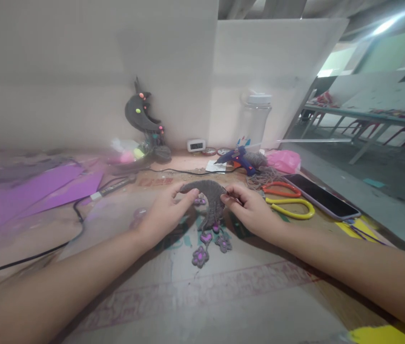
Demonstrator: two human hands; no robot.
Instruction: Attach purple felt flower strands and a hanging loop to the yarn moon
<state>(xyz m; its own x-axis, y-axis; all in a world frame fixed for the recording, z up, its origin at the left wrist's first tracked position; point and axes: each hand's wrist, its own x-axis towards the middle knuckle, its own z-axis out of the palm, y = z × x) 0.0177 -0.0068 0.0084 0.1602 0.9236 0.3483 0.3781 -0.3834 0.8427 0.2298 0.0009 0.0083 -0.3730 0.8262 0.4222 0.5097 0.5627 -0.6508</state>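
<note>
A grey yarn-wrapped crescent moon ornament (209,193) is held between my two hands just above the table. My left hand (179,205) pinches its left tip between thumb and fingers. On the other side, my right hand (241,203) grips the edge of the crescent, with a thin dark strand or tool tip showing at the fingertips. From the moon's lower end hang a purple-centred heart charm (206,237), a paw-shaped charm (200,257) and a second flower-like charm (223,242).
Behind stand a blue glue gun (238,157), a small digital clock (196,145), a clear bottle (256,119) and a darker moon ornament (137,112). To the right lie yellow-and-orange-handled scissors (293,209) and a phone (320,196). Purple sheets (55,191) and a black cable (76,210) lie left.
</note>
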